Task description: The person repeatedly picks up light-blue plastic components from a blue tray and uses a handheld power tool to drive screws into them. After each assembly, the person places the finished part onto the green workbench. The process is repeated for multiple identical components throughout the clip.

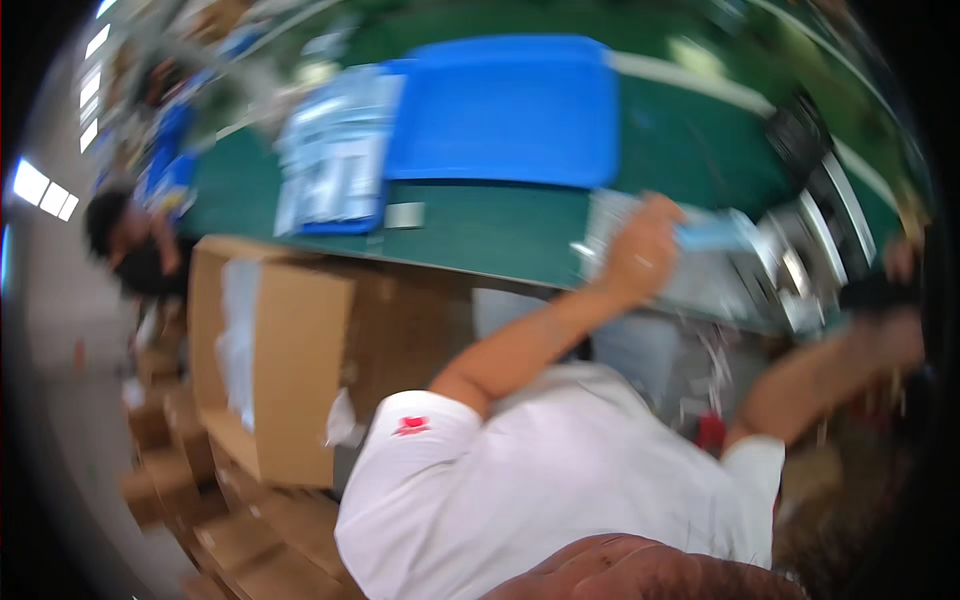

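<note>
Reaching Across a Crowded Green Surface

Reaching up, the left hand [640, 250] had its fingers closed on a pale blue packet [715, 235] at the near edge of the green surface [480, 225]. The right hand [900, 265] sat blurred at the frame's rim, its fingers' state impossible to tell. A blue tray [500, 110] and stacked clear packets [335, 160] lay farther back. An open cardboard box [280, 360] stood below the edge, and a grey machine [810, 240] crowded the right.
</note>
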